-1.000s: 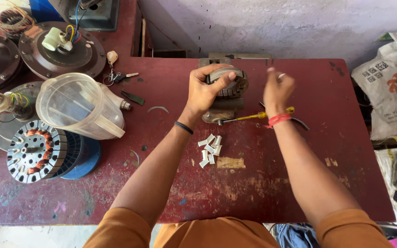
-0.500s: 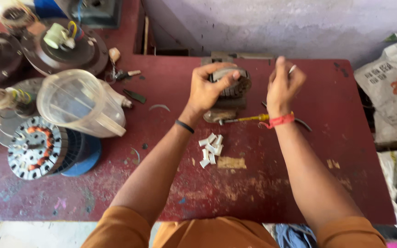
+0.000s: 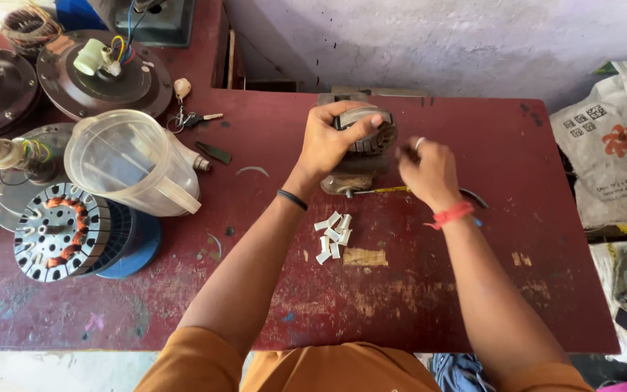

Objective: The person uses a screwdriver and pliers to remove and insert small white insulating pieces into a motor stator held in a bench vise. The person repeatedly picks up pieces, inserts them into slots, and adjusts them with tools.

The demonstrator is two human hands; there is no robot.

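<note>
Far left, a stator (image 3: pixel 59 232) and jug (image 3: pixel 132 161) are parked on the worktop (image 3: pixel 270 305). White slips (image 3: pixel 334 236) lie mid-worktop. The motor (image 3: pixel 361 149) is clamped under the left hand (image 3: pixel 332 141); the right hand (image 3: pixel 429 170) is pinched on something too small to tell. A loosened hold, and the motor could roll.

My right hand (image 3: pixel 429 170) dropped from raised, up near the table's far edge, down to just beside the motor (image 3: pixel 363 141) and closed in toward the left hand (image 3: pixel 332 141). Right fingers now curled low by the motor's side; blurred, pinch unclear.
</note>
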